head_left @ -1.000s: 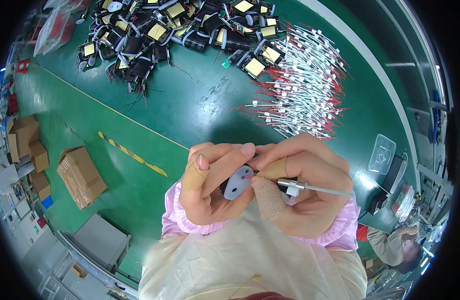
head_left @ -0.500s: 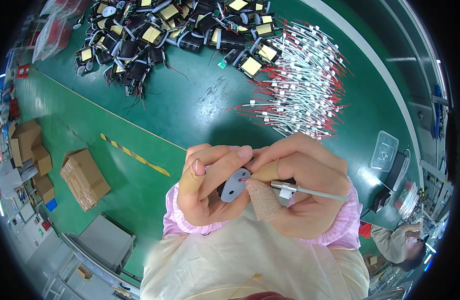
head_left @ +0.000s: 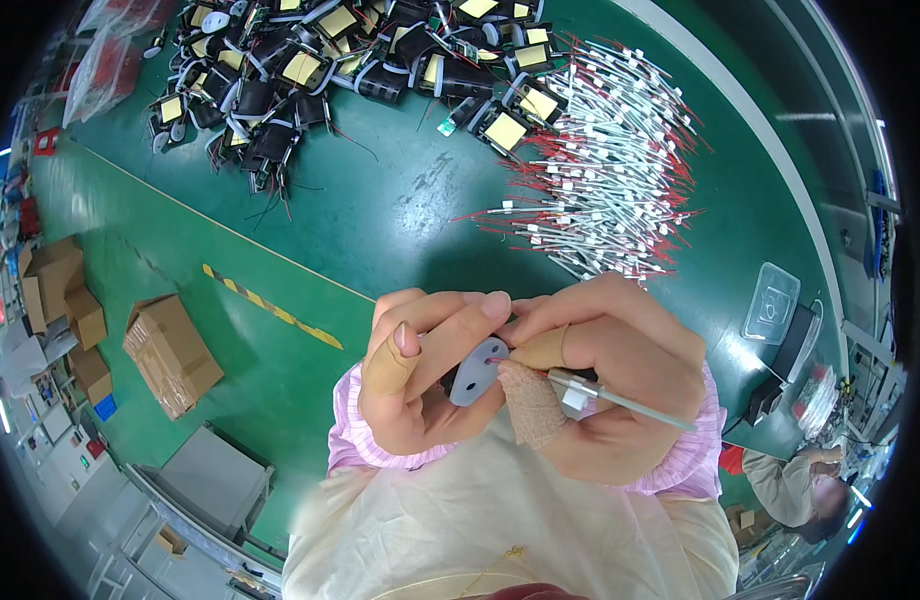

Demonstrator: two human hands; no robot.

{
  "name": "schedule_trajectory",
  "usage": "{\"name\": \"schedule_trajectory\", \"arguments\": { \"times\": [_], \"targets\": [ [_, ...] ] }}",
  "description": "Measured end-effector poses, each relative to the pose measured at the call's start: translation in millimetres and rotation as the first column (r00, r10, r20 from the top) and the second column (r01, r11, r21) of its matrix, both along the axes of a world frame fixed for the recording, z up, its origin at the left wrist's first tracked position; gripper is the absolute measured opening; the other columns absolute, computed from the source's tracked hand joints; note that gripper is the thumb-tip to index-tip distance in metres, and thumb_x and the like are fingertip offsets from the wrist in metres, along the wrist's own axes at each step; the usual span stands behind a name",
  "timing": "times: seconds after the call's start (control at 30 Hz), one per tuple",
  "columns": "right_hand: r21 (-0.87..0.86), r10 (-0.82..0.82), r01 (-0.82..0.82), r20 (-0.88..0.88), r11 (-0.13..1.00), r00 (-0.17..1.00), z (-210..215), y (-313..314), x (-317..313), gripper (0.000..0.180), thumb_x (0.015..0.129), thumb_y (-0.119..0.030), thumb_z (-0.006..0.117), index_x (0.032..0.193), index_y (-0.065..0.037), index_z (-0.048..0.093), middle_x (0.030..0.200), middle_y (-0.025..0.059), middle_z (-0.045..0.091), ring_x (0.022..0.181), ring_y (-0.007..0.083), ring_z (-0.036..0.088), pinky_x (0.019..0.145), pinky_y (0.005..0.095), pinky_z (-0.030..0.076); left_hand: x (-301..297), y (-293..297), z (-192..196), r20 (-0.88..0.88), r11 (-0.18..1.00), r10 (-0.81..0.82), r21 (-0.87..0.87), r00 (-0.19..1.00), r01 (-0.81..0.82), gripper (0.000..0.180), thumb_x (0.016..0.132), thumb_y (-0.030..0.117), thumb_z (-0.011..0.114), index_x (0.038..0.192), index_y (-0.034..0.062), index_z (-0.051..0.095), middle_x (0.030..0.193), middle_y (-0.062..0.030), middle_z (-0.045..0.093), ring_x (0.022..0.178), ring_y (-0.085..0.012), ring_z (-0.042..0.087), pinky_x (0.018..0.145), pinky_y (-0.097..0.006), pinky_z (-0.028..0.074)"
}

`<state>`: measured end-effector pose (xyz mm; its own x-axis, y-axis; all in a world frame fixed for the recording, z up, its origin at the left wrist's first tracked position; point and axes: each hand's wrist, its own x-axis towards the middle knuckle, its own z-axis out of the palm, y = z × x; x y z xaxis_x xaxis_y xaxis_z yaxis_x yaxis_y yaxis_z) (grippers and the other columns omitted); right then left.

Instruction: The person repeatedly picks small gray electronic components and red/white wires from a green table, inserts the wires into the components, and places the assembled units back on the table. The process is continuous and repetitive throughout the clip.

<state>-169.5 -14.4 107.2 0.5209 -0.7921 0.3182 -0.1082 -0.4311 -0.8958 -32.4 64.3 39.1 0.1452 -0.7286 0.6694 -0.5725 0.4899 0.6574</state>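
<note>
In front of my chest, my left hand (head_left: 400,390) is closed around a small black part with a grey oval end plate (head_left: 472,378). Dark holes show in that plate, which faces my right. My right hand (head_left: 635,360) pinches a thin cable (head_left: 635,404) with a white connector (head_left: 574,399). Its reddish wire end sits at one hole of the plate; how deep it reaches is hidden. Tan coverings wrap several of my fingertips. My two hands touch or nearly touch at the top, and most of the black part is behind my left fingers.
Black assemblies with yellow pads (head_left: 302,70) heap along the far left of the green table (head_left: 410,200). A pile of white cables with red wires (head_left: 615,165) lies at far right. Near the right edge is a clear plastic box (head_left: 771,300). Cardboard boxes (head_left: 173,355) stand on the left floor; another person (head_left: 800,490) is at right.
My right hand has shifted slightly right, and the cable's free end tilts lower. The grey plate has moved a little right with my left hand. Both grips are kept.
</note>
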Motion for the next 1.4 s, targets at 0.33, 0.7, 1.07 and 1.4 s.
{"name": "schedule_trajectory", "arguments": {
  "times": [0.33, 0.7, 1.07, 1.4],
  "targets": [
    [0.097, 0.042, -0.030, -0.116, 0.995, 0.992, 9.1, 0.1, -3.3, 0.016, 0.065, 0.007, 0.074, 0.077, 0.001, 0.067, 0.085, 0.0115, 0.064, 0.068, 0.0183, 0.065, 0.054, 0.0256, 0.050, -1.8, -2.2, -0.1, 0.011, 0.999, 0.043, -0.015, 0.999, -0.043, 0.096, 0.061, -0.006, 0.076, 0.142, -0.0037, 0.023, 0.109, -0.0194, 0.068, 0.084, -0.0281, 0.065, 0.070, -0.035, 0.042],
    [0.038, 0.043, -0.042, -0.046, 0.998, 0.998, 1.5, -2.8, -2.0, 0.018, 0.063, 0.007, 0.073, 0.075, -0.001, 0.063, 0.080, 0.0094, 0.062, 0.051, 0.0145, 0.056, 0.041, 0.0270, 0.042, -1.6, -2.1, 0.5, -0.001, 0.999, 0.041, -0.028, 0.999, -0.041, 0.094, 0.060, -0.006, 0.076, 0.140, -0.0039, 0.025, 0.107, -0.0201, 0.068, 0.082, -0.0287, 0.065, 0.067, -0.035, 0.041],
    [0.031, 0.049, -0.048, -0.033, 0.998, 0.998, 3.1, -2.3, -1.1, 0.019, 0.064, 0.007, 0.073, 0.075, 0.000, 0.061, 0.080, 0.0103, 0.060, 0.052, 0.0154, 0.056, 0.042, 0.0271, 0.042, -2.2, -1.7, 4.0, 0.009, 0.999, 0.039, -0.008, 0.999, -0.039, 0.098, 0.061, -0.004, 0.078, 0.142, -0.0025, 0.023, 0.108, -0.0203, 0.068, 0.081, -0.0290, 0.065, 0.068, -0.035, 0.041],
    [0.157, 0.137, -0.116, -0.128, 0.981, 0.982, 10.6, -6.4, -6.2, 0.018, 0.064, 0.005, 0.075, 0.078, -0.001, 0.066, 0.084, 0.0110, 0.064, 0.069, 0.0211, 0.064, 0.077, 0.0356, 0.056, 0.9, -0.1, 1.8, -0.011, 1.000, 0.002, -0.011, 1.000, -0.002, 0.101, 0.061, -0.007, 0.075, 0.145, -0.0023, 0.020, 0.107, -0.0195, 0.068, 0.082, -0.0280, 0.064, 0.067, -0.034, 0.040]
  ]
}}
